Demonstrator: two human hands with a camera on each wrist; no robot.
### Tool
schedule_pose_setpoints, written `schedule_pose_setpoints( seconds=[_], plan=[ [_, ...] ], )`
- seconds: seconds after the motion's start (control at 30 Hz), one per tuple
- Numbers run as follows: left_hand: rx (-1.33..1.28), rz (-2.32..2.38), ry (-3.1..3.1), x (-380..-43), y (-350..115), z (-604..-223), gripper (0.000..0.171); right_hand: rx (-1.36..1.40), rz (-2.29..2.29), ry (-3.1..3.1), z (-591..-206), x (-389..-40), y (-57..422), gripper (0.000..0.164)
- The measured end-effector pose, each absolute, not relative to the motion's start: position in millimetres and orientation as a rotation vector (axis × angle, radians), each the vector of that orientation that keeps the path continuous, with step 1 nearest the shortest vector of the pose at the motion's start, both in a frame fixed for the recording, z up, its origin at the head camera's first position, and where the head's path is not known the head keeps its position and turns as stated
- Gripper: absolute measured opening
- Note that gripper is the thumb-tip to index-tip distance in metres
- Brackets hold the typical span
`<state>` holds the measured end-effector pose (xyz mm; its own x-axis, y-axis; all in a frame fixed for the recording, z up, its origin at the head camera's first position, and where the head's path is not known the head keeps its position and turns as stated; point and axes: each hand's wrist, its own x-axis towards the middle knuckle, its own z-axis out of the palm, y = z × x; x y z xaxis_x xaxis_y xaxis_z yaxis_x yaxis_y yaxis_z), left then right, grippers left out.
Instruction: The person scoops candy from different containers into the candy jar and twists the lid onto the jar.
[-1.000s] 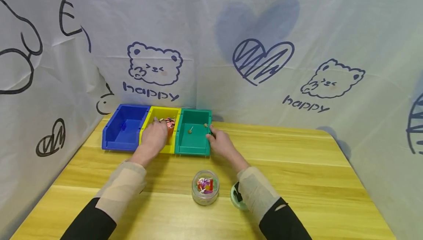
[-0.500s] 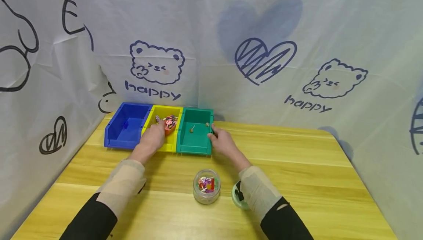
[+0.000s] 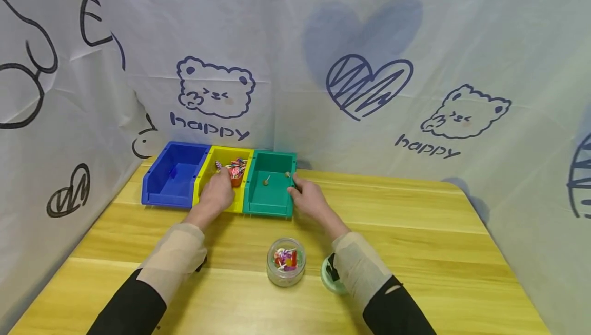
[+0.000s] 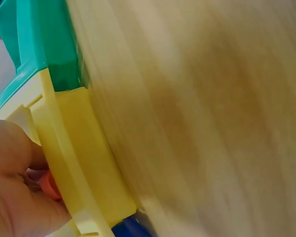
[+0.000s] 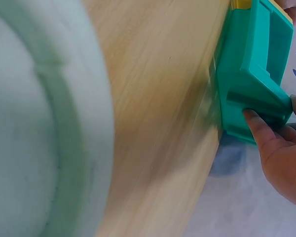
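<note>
White printed cloth [image 3: 295, 32] backs the wooden table [image 3: 415, 232]. Reaching into the yellow bin [image 3: 235, 205], the left hand [image 3: 216, 192] closes thumb and fingers on a red container [image 3: 236, 182], lollipops [image 3: 238, 164] just beyond its fingertips. The right hand [image 3: 310, 199] pinches the side wall of the green bin [image 3: 268, 204] beside it, probably to steady the row. Only the right wrist view shows the finger against that wall's outside; only the head view shows the lollipops.
</note>
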<state>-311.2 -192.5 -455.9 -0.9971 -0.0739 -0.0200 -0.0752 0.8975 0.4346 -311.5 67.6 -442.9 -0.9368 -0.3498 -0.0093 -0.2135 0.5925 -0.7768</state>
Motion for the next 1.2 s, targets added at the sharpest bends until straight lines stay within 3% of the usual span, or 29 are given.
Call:
schedule_pose_setpoints(
  seconds=[0.3,0.5,0.73,1.2],
  plan=[
    [0.063,0.226,3.249,-309.1,-188.1,-456.2,0.019,-0.463,-1.264,2.647,-444.4,-311.9,66.9,0.056],
    [0.094,0.174,3.298,-307.3,-190.1,-460.3,0.025,-0.455,-1.251,2.650,-444.3,-311.5,67.3,0.056],
    [0.134,0.201,3.366,-308.1,-190.3,-463.9,0.021,-0.449,-1.251,2.647,-442.3,-311.0,67.5,0.056],
    [-0.023,0.609,3.163,-312.6,-194.6,-462.1,0.035,-0.448,-1.259,2.644,-439.2,-309.9,66.6,0.056]
  ],
)
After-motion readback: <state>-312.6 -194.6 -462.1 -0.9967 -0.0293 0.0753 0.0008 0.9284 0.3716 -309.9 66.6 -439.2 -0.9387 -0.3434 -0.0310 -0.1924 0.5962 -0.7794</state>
